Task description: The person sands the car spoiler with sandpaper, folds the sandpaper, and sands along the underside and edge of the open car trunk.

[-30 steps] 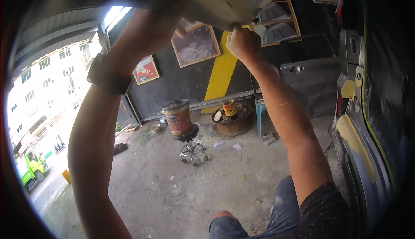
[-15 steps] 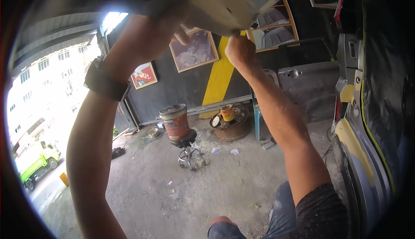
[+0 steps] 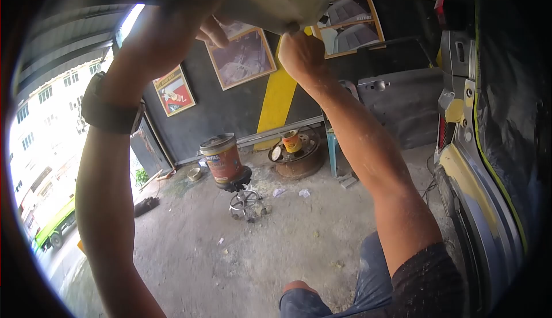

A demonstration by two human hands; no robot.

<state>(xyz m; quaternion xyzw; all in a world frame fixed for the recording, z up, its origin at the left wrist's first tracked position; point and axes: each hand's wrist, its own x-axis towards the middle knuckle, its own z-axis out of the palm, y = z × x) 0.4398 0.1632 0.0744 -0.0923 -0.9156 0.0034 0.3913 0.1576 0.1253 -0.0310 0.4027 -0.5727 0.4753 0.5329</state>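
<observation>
Overhead hangs a grey car body panel (image 3: 253, 2), its pale underside narrowing to a low corner. My left hand (image 3: 184, 27) reaches up against the panel's left part, its visible fingertips apart; the shadow hides the rest of it. A dark wristband (image 3: 112, 111) circles that wrist. At the low corner my right hand (image 3: 302, 56) is closed in a fist. A small dark round piece (image 3: 293, 27) shows just above its knuckles, and whatever the fingers grip is hidden.
A paint bucket (image 3: 223, 163) sits on a wheeled stool (image 3: 246, 202). Behind it, a yellow can (image 3: 291, 141) stands on a rusty wheel rim (image 3: 299, 168). Car bodywork (image 3: 466, 168) rises close on my right. Framed pictures (image 3: 241, 59) hang on the dark wall; a green truck (image 3: 54, 226) is outside.
The view has turned slightly right and down, so the room shifts left and up. Both hands stay up at the panel; the right one is still closed at its corner.
</observation>
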